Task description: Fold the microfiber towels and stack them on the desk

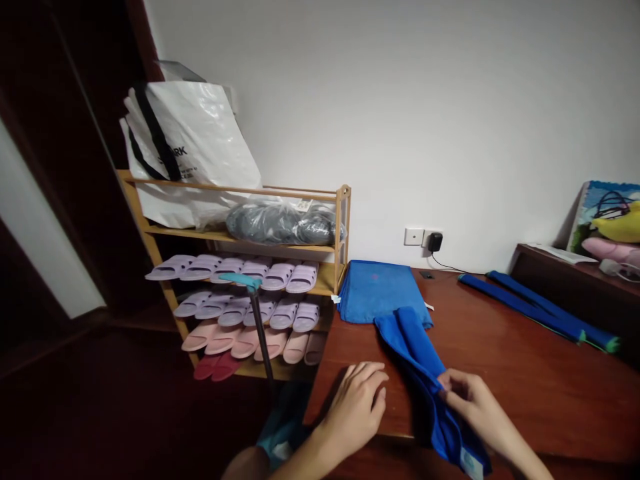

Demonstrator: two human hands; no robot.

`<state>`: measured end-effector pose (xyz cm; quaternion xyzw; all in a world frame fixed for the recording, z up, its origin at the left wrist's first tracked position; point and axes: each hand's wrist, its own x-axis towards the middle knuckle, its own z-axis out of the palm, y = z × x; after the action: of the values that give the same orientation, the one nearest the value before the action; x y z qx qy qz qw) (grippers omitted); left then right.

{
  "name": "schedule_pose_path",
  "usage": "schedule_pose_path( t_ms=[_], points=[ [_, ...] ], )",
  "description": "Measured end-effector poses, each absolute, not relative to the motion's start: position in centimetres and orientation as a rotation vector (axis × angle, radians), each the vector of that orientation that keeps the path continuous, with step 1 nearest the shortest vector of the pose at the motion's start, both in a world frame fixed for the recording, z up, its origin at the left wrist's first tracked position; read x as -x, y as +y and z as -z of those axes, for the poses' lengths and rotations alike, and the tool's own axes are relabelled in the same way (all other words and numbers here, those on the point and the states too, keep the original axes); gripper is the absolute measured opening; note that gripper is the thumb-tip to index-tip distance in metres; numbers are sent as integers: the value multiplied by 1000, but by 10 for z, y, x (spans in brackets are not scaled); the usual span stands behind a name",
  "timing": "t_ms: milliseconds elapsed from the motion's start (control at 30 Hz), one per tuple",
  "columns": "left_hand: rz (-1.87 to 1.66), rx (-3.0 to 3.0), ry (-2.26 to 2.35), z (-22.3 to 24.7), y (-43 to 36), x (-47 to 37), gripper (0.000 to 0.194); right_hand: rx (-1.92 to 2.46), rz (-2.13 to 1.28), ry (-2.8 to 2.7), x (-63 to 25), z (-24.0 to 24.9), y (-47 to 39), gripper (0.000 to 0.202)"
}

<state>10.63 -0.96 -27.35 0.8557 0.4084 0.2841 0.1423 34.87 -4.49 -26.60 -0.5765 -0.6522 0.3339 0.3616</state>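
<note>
A blue cloth (423,360), gathered into a long strip, runs across the table (510,380) and hangs over its front edge. A white label (471,463) shows at its lower end. My right hand (467,400) pinches the strip's right edge between thumb and fingers. To the left of the cloth, my left hand (357,403) is over the tabletop, its fingers loosely bent, holding nothing and apart from the cloth. Behind the strip lies a flat stack of blue cloths (383,290), and the strip's far end rests on the stack's front edge.
Two long blue strips with green ends (525,310) lie at the table's back right, by a dark raised shelf (545,267). A charger (435,241) is plugged into the wall. Left stands a slipper rack (340,220) with a white bag (200,133); a turquoise-topped handle (243,280) rises before it.
</note>
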Motion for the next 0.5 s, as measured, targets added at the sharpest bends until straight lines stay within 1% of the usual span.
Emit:
schedule_pose_path(
  t_ms=[133, 233, 267, 300, 367, 433, 500],
  points=[
    [-903, -2492, 1151, 255, -16, -129, 28, 1367, -1180, -1346, -377, 262, -47, 32],
    [-888, -2494, 1140, 252, -19, -149, 31, 1392, -1219, -1165, -404, 274, -52, 42],
    [-838, -2514, 1108, 255, -19, -155, 36, 1427, -1170, -1129, -418, 280, -54, 46],
    [-767, -2537, 1067, 260, -19, -160, 45, 1484, -1083, -1111, -434, 287, -56, 49],
    [-606, -2566, 1002, 274, -17, -168, 64, 1676, -799, -1098, -472, 301, -60, 51],
    [-502, -2565, 994, 286, -16, -171, 70, 1942, -438, -1106, -515, 317, -67, 46],
    [-474, -2563, 1008, 293, -16, -169, 68, 2190, -208, -1163, -554, 332, -79, 42]
  ],
)
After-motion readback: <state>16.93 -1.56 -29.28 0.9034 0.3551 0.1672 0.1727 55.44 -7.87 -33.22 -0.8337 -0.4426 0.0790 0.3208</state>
